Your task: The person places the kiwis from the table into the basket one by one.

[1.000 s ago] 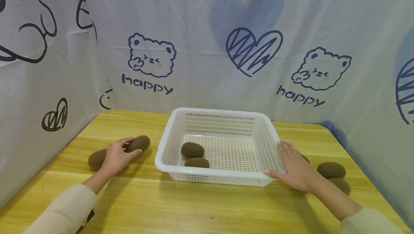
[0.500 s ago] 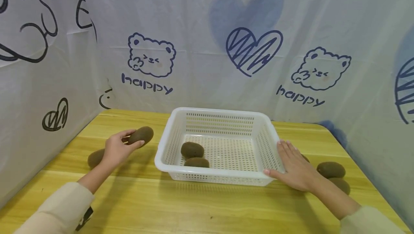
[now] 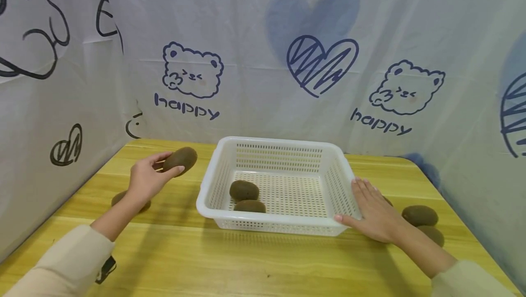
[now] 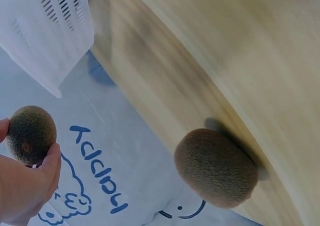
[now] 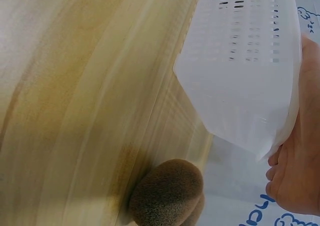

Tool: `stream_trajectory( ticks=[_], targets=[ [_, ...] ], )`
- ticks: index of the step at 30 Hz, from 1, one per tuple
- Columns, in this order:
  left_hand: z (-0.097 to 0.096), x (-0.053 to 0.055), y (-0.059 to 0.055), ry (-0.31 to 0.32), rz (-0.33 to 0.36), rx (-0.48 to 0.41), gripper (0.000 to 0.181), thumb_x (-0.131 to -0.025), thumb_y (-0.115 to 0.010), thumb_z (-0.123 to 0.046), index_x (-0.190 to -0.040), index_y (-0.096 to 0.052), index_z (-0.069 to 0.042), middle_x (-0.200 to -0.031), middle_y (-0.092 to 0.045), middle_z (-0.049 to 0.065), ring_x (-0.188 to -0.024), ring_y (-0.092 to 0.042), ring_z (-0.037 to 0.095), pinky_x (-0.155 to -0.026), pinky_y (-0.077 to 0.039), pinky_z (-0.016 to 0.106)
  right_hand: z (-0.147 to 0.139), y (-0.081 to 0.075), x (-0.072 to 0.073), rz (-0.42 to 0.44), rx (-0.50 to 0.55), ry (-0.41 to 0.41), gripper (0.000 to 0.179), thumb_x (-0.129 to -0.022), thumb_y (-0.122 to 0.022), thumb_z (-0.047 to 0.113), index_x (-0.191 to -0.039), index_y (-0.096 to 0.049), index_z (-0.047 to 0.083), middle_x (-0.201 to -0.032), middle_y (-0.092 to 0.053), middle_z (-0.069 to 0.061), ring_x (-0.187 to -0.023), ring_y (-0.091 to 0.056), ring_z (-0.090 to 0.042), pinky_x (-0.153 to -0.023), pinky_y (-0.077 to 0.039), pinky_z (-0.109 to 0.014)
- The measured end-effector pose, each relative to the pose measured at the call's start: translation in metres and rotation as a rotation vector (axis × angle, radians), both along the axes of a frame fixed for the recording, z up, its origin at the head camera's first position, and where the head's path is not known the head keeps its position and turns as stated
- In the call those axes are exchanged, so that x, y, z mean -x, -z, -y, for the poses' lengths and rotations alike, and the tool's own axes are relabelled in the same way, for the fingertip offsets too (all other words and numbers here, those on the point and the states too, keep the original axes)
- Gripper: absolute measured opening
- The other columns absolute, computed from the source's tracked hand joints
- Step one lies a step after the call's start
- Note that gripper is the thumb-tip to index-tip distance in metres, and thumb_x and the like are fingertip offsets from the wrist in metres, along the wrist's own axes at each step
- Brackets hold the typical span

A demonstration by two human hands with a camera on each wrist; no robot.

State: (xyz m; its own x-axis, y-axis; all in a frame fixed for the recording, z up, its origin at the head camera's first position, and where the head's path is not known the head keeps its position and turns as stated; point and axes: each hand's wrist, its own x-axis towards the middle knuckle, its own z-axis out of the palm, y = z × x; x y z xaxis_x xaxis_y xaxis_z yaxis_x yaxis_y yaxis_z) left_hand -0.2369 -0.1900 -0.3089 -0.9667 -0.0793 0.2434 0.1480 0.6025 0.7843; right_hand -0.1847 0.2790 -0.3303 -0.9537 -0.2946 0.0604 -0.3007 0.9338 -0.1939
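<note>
My left hand (image 3: 148, 176) holds a brown kiwi (image 3: 181, 161) between thumb and fingers, raised above the table to the left of a white plastic basket (image 3: 271, 221). In the left wrist view the same kiwi (image 4: 32, 133) shows its fuzzy end. A second kiwi (image 3: 119, 198) lies on the table behind my left forearm. Inside the basket, at its left, are two kiwis, a rear one (image 3: 244, 190) and a front one (image 3: 249, 206). My right hand (image 3: 378, 212) rests with extended fingers on the basket's right rim.
Right of my right hand, several kiwis lie on the wooden table (image 3: 246, 265), including one dark kiwi (image 3: 420, 215) and another (image 3: 432, 234) partly behind the forearm. A printed white cloth (image 3: 255, 82) hangs close behind the table and along its sides.
My left hand has lifted its kiwi off the table, moving it up and slightly to the right. The right hand and the basket have stayed in place.
</note>
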Motion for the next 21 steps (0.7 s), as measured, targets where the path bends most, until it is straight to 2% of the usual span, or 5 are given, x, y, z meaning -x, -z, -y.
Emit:
stream_trajectory(
  ticks=[9,21],
  targets=[
    [-0.013,-0.006,-0.005,0.067,0.016,-0.019,0.056,-0.084,-0.068,-0.023,-0.130,-0.050,0.003,-0.132,-0.050,0.026,-0.117,-0.054,0.040,-0.088,-0.053,0.044,0.000,0.001,0.000,0.003,0.001,0.004,0.100,-0.084,-0.052,0.058,-0.141,-0.016,-0.016,-0.149,-0.014,-0.034,-0.137,-0.013,-0.050,-0.111,-0.015,-0.062],
    [-0.041,-0.009,-0.007,0.147,-0.001,-0.041,0.051,-0.082,-0.070,-0.016,-0.127,-0.053,0.003,-0.127,-0.054,0.026,-0.112,-0.058,0.040,-0.085,-0.054,0.041,0.000,0.001,0.000,-0.001,0.008,0.003,0.100,-0.084,-0.053,0.058,-0.141,-0.016,-0.016,-0.148,-0.014,-0.034,-0.137,-0.014,-0.050,-0.111,-0.015,-0.061]
  ],
)
